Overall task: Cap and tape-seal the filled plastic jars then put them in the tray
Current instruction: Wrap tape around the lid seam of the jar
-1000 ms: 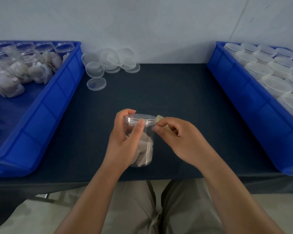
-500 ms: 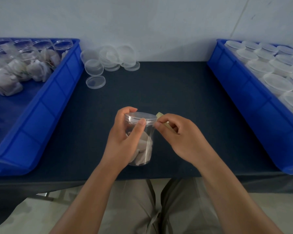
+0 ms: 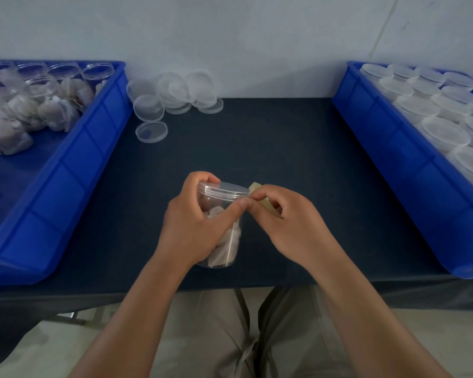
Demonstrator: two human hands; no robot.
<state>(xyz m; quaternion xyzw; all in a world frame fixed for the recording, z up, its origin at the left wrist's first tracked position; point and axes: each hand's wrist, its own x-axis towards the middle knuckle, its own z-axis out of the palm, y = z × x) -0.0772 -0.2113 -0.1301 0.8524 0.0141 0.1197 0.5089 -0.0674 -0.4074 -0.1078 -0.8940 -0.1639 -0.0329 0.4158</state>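
Jar (image 3: 225, 242), capped and filled, stood at lower centre of the frame on the dark navy table (image 3: 257, 137), gripped by the left hand (image 3: 191, 227). The right hand (image 3: 292, 227) pinched yellowish tape (image 3: 255, 186) against its rim. A blue left tray (image 3: 79, 159) and right tray (image 3: 393, 159) flanked it, with a pale wall (image 3: 230, 36) behind.

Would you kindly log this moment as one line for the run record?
step: tape-sealing | left hand: grips capped jar | right hand: pinches tape at lid | right tray: holds lidded jars

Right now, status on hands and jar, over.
Left hand grips capped jar. Right hand pinches tape at lid edge. Nothing blocking the jar.
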